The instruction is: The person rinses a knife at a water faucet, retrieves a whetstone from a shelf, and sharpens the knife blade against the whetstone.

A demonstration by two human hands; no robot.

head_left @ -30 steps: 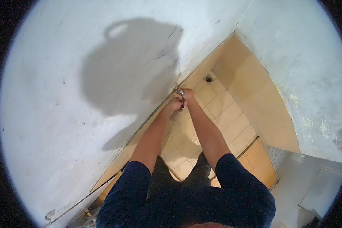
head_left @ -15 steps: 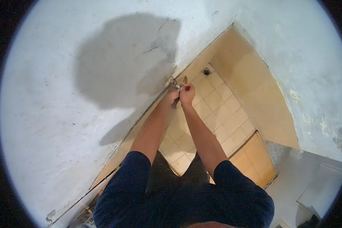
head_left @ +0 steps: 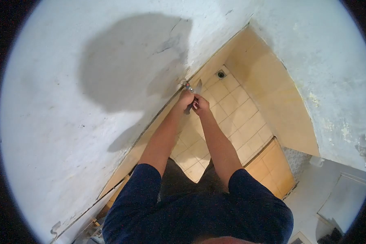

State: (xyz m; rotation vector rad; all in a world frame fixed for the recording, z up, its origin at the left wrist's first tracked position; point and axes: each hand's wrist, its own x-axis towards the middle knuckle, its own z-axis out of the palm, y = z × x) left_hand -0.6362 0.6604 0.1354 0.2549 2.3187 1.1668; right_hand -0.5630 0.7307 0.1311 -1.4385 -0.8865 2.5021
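Note:
A knife (head_left: 199,86) slants between my hands under the wall, its blade pointing up and away and its dark handle end towards me. My left hand (head_left: 186,99) is closed around the handle. Curled against the knife near the base of its blade are the fingers of my right hand (head_left: 201,105); their exact hold is partly hidden. Just beyond my left hand a metal tap (head_left: 189,87) sticks out of the wall, close beside the blade. I cannot make out whether water is running from it.
A pale plastered wall (head_left: 49,81) rises on the left, with my shadow on it. Below lies a tiled floor (head_left: 244,118) with a round drain (head_left: 221,75) in the far corner. A low tan wall (head_left: 272,89) borders the right, and a raised tiled ledge (head_left: 272,166) stands nearer me.
My right hand has drawn back towards me from the tap, down along the knife, and more of the blade now shows. My left hand has stayed nearly in place.

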